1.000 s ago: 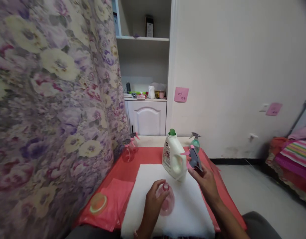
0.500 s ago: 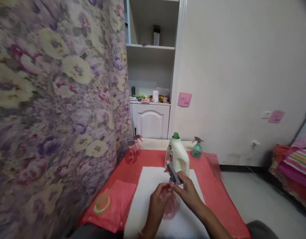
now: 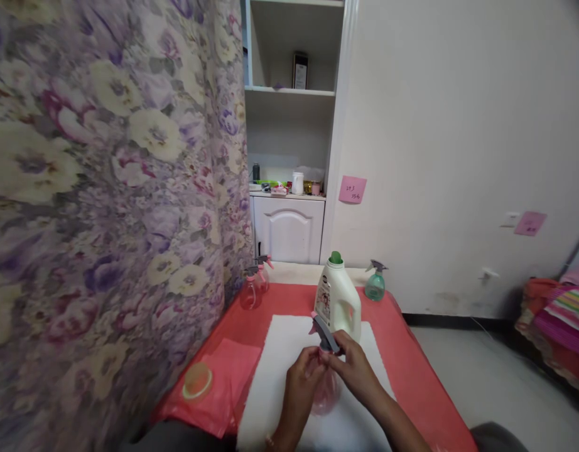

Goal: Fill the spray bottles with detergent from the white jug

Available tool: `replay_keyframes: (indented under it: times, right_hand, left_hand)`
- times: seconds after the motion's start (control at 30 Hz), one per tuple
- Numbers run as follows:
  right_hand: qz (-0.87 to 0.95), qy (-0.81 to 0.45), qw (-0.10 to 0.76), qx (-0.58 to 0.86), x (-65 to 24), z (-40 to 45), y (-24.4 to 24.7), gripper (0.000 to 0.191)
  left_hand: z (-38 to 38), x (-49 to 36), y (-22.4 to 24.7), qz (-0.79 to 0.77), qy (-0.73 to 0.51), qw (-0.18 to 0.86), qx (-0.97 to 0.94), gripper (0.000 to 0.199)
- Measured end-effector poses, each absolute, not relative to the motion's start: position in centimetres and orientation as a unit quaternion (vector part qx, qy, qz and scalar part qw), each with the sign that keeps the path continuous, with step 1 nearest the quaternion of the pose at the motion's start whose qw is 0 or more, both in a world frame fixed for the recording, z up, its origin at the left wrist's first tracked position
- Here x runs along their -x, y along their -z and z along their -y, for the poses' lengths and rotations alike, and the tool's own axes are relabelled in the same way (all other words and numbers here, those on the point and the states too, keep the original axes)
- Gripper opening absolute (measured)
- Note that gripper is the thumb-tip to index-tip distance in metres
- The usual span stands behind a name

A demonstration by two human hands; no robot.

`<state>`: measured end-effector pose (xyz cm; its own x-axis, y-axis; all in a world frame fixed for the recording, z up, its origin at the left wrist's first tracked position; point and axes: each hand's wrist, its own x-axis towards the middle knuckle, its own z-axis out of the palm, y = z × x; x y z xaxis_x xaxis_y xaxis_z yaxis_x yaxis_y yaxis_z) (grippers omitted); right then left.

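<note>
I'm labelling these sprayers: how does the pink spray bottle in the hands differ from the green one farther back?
The pink spray bottle has a pink nozzle tip; the green spray bottle shows no pink. The pink spray bottle is held by the left hand and right hand, over the white cloth; the green spray bottle stands untouched near the red table's far end. Both have see-through bodies and grey on their spray heads.

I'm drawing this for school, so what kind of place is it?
Probably a room in someone's home, maybe a bedroom. There's a flowery curtain, a white cupboard with open shelves above it, and, at the right edge, what looks like striped bedding.
</note>
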<state>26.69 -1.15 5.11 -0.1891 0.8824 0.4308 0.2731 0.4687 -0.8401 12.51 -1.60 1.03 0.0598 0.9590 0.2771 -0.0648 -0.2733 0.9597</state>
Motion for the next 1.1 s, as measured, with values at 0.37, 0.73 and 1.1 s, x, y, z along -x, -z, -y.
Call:
replay_keyframes:
  times: [0.37,0.73,1.1]
  right_hand:
    - [0.677,-0.306,0.517,0.426,-26.4,1.5,-3.7,0.018]
    - [0.691,-0.295,0.478,0.455,-26.3,0.7,-3.8,0.012]
    - [0.686,-0.295,0.478,0.463,-26.1,0.7,-3.4,0.012]
  left_hand:
    - [1.7,-12.6,-1.2,-0.397,-0.563,0.449,-0.569,0.021]
    - [1.3,-12.4,-0.4,-0.405,-0.57,0.444,-0.56,0.033]
    - [1.4,-12.1,1.0,-0.394,-0.562,0.456,-0.566,0.041]
